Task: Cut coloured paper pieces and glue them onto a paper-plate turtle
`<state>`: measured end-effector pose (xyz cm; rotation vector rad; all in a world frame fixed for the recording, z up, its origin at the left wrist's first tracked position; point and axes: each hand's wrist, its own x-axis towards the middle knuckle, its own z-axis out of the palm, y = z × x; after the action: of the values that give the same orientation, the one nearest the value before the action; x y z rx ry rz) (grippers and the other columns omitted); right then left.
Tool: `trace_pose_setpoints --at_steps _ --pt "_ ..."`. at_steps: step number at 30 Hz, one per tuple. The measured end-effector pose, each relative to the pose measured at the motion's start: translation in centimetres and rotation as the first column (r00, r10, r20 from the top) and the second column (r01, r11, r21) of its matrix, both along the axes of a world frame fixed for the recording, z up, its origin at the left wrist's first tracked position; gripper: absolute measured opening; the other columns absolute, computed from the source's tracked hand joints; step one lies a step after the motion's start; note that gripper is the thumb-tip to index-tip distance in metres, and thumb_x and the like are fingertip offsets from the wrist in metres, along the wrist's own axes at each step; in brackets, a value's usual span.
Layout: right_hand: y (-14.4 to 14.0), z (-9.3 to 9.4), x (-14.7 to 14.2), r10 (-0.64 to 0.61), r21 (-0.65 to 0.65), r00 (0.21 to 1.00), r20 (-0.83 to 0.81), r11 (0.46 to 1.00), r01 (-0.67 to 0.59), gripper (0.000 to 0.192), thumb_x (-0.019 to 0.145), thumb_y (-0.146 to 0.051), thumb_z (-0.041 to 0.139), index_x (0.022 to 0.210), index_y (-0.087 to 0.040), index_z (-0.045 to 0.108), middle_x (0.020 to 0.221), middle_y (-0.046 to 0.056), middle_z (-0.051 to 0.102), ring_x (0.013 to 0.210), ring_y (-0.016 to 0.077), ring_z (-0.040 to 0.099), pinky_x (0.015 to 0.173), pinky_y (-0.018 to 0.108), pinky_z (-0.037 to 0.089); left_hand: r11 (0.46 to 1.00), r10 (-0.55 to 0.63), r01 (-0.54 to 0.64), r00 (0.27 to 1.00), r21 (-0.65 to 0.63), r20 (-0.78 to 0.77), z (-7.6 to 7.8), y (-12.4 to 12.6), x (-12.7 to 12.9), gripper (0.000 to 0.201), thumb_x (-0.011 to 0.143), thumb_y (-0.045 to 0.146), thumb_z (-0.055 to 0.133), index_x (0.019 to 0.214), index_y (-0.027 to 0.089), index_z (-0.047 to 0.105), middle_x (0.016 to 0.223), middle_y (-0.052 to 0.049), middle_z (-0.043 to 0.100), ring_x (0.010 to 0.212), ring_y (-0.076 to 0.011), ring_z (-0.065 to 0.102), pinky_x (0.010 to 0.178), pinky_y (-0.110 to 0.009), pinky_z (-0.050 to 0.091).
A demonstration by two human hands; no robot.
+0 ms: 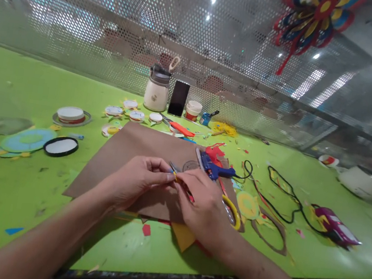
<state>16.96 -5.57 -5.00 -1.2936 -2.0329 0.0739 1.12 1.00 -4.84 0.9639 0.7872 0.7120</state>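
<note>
My left hand [139, 179] is closed in a pinch over a brown cardboard sheet [137, 144]. Its fingertips meet those of my right hand [203, 199], which is also pinched shut. Between them shows a thin, dark pointed tip with a bit of blue and yellow, too small to name. Red shows under my right palm. Just right of that hand is a yellow-rimmed scissor handle [235, 216]; the hand hides whatever joins it. Behind it on the cardboard lies a blue glue gun [216, 168] beside a red cut-out [215, 152].
Orange-handled scissors [182, 129], a beige jug [156, 91], a phone [179, 98] and small tubs [193, 110] stand behind. Left are a blue paper disc [15, 143] and a black-rimmed lid [61, 146]. A black cord [287, 183] runs right to a purple object [338, 225].
</note>
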Motion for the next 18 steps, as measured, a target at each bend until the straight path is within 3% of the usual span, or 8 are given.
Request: trace_pose_setpoints --at_steps 6,11,18 --pt "0.45 -0.5 0.16 0.023 0.012 0.988 -0.156 1.0 -0.021 0.015 0.088 -0.013 0.054 0.097 -0.016 0.066 0.091 0.008 0.066 0.084 0.0182 0.059 0.077 0.031 0.049 0.999 0.007 -0.005 0.999 0.053 -0.037 -0.01 -0.06 -0.14 0.023 0.057 0.025 0.083 0.068 0.016 0.065 0.062 -0.001 0.069 0.06 -0.013 0.061 0.065 -0.026 0.049" --pt "0.44 0.1 0.05 -0.01 -0.064 0.961 -0.277 0.998 -0.008 0.015 0.086 -0.013 0.056 0.091 -0.018 0.07 0.086 0.006 0.068 0.08 0.016 0.062 0.075 0.028 0.049 0.995 0.007 -0.002 0.999 0.1 -0.044 -0.2 0.01 -0.26 0.019 0.061 0.025 0.081 0.069 0.017 0.066 0.068 -0.003 0.071 0.066 -0.0166 0.065 0.071 -0.031 0.05" --pt "0.6 0.32 0.06 -0.042 -0.101 0.949 -0.311 0.995 0.01 0.015 0.084 -0.01 0.057 0.088 -0.015 0.071 0.083 0.007 0.069 0.076 0.0156 0.063 0.071 0.027 0.049 0.992 0.017 -0.01 0.998 0.126 -0.055 -0.24 -0.06 -0.21 0.017 0.062 0.025 0.08 0.069 0.017 0.067 0.069 -0.003 0.072 0.065 -0.0136 0.063 0.065 -0.024 0.048"
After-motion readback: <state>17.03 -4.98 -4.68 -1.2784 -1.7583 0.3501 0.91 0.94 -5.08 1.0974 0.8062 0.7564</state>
